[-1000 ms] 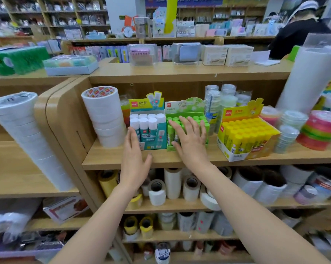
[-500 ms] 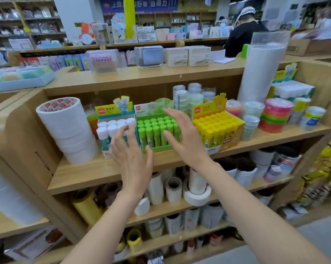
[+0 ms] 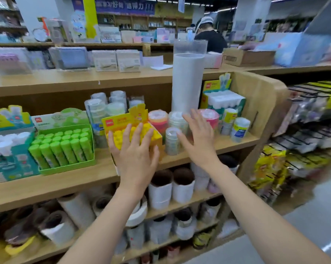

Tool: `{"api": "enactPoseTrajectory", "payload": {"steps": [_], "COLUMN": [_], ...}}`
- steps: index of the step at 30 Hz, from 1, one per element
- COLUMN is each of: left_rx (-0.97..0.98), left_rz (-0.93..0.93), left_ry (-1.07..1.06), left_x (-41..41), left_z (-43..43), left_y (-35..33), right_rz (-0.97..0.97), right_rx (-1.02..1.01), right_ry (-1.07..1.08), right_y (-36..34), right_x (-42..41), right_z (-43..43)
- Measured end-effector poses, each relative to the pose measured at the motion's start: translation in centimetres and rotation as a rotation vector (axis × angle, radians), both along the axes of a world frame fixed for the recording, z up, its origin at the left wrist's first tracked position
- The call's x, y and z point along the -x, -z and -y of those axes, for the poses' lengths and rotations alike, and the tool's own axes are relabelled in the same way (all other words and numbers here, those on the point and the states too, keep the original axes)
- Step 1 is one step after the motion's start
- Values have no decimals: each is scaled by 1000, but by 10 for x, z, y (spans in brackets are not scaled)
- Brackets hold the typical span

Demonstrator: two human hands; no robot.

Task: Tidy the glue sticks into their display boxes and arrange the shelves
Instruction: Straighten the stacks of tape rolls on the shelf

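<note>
The yellow display box [image 3: 120, 121] stood turned a bit, near the front edge of the wooden shelf [image 3: 75, 185]. The left hand [image 3: 137, 159] was over it with its fingers spread wide, holding nothing. I could not tell how hard it pressed. I think a hard push there could have tipped the box or slid it off the edge. Then the yellow glue sticks [image 3: 118, 139] would have spilled out.

The right hand [image 3: 200, 143] was flat and spread too, and held nothing. Its thumb was just beside a stack of clear tape rolls [image 3: 172, 141]. I think a bump from that hand could have knocked the stack over. The tall white roll [image 3: 187, 82] behind it could have gone down as well.

At the far left sat a teal box [image 3: 17, 164] of white-capped glue sticks. Next to it sat a green box [image 3: 69, 166] full of green glue sticks, all standing up. There was a gap between the green box and the yellow one, so the yellow box had room to move left. On its right the tape stack and a pink roll [image 3: 210, 117] stood close and left little room. A 2nd teal box [image 3: 225, 101] sat high at the back right. White paper rolls [image 3: 159, 191] filled the shelf below.
</note>
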State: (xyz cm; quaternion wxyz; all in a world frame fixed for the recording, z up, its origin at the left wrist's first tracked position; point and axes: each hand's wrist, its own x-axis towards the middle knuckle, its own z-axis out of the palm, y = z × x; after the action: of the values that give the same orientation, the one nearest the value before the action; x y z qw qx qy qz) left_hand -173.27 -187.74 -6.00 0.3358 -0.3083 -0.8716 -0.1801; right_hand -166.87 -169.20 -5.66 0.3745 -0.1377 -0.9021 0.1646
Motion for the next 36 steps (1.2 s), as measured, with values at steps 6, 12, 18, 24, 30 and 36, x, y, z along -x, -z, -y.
{"api": "enactPoseTrajectory", "payload": {"steps": [6,12,18,24,30,36], "left_rx": [-76,-96,-60,25,-149,-217], "left_rz": [-9,8,-26,17,190,360], "left_ry": [-215,-240,-74,29,101,73], "left_x": [-13,-25,-31,-25,-9,15], "left_z": [-24,-52,-71,-95,-125,-150], "left_y": [7,6,-9,-25,-52,-72], "right_rz": [96,73,-92,-288,-225,67], "right_rx": [-103,-109,36,154,377,618], "right_ry": [-133,-236,-335,-350,-341,-427], "right_y": [17,15,0,-29,-57,-85], "right_x": [3,0,-13,-18,0,51], "right_z": [-19,-34,-47,-71,-106,-140]}}
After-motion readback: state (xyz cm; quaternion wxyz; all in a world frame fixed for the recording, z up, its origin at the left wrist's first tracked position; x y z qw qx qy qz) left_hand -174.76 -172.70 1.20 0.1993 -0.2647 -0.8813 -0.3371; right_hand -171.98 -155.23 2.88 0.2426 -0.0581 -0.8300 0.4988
